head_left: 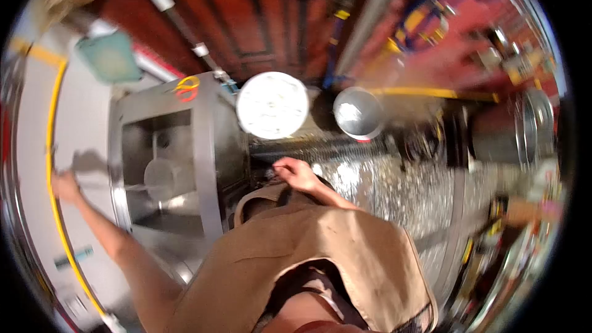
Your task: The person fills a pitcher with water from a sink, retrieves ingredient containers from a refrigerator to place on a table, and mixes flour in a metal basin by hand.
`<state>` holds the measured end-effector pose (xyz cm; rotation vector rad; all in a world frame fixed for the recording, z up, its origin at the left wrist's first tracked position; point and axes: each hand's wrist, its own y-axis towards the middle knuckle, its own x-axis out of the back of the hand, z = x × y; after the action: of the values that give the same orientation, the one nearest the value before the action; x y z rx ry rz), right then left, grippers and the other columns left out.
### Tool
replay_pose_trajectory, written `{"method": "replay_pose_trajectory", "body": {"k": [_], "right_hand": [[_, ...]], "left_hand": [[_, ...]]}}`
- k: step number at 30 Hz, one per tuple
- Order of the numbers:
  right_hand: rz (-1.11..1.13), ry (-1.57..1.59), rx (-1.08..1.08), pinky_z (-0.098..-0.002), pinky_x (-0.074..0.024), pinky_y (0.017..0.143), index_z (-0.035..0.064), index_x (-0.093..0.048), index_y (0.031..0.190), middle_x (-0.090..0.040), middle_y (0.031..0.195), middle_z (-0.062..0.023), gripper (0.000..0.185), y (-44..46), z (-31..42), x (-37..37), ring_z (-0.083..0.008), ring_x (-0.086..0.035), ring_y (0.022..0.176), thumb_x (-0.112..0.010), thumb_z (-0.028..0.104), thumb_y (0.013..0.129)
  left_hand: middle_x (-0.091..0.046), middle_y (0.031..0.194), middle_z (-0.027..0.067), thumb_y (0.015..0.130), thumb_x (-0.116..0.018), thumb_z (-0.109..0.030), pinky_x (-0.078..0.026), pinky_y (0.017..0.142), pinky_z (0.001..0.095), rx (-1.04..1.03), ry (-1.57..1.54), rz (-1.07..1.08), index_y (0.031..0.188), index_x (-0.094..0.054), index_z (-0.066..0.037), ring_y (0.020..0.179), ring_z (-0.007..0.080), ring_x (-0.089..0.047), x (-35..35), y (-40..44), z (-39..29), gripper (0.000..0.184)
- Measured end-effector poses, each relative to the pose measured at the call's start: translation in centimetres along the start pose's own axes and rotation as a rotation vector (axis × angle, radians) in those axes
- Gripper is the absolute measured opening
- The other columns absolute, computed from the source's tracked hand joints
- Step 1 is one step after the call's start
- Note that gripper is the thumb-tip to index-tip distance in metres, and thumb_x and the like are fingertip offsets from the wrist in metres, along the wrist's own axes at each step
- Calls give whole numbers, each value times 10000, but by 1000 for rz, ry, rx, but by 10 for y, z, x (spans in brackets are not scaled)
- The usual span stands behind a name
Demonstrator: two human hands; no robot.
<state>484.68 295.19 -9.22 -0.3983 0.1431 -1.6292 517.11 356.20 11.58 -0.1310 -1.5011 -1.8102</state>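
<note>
My left hand [65, 186] is at the left, by the white wall and a yellow hose [54, 209]. Blur softens its fingers, which look closed around the end of a thin pale handle. That handle runs right to a round, translucent dipper [161, 177] over the steel sink basin [208, 148]. In front of my apron [296, 240], my right hand [297, 174] has its fingers curled, with nothing visible in them.
A white round lid or bucket top [272, 105] is right of the sink, with a metal bucket [357, 113] beyond it. Yellow and red bands [187, 88] lie on the sink's rim. A long-handled tool [179, 21] leans behind. The floor [394, 194] looks wet.
</note>
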Motion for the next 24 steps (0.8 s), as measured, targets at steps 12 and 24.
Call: {"method": "replay_pose_trajectory", "body": {"k": [12,24], "right_hand": [[155,-329,167,-357,-505,689,36,-587,1073,-655,836,-164,276,-6,-11,-17,-287,-649,768,-570,161,828],[165,-351,229,-288,-495,685,29,-623,1026,-660,868,-113,241,-1,-10,-22,-165,-625,747,-582,173,838]], "left_hand": [[-569,1045,126,739,-627,-192,-451,838,422,195,-122,24,1093,-561,-105,1008,314,-516,64,-9,-43,371],[-560,1074,77,759,-618,-198,-442,856,414,287,-154,71,1107,-553,-125,1035,290,-502,74,-9,-52,361]]}}
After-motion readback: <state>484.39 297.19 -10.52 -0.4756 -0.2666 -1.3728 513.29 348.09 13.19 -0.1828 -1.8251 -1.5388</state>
